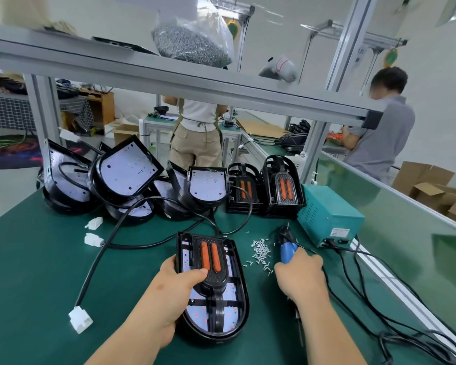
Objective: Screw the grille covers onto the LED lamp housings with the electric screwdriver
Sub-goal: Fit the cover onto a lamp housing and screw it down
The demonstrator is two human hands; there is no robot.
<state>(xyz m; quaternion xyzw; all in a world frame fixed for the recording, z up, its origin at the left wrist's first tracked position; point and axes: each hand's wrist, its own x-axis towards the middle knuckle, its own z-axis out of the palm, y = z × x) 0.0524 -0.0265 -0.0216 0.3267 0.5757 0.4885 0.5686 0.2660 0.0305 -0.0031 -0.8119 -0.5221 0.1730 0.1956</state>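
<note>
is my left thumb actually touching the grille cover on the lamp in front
Touching. The head view shows the thumb of the left hand lying flat on the grille cover with no gap, while its fingers curl round the left edge of the lamp housing.

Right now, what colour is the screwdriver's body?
Blue screwdriver, held in the right hand; the head view shows it.

Bare mat (37, 280) lies left; loose screws (261, 252) and cables (385, 340) crowd the right.
</note>
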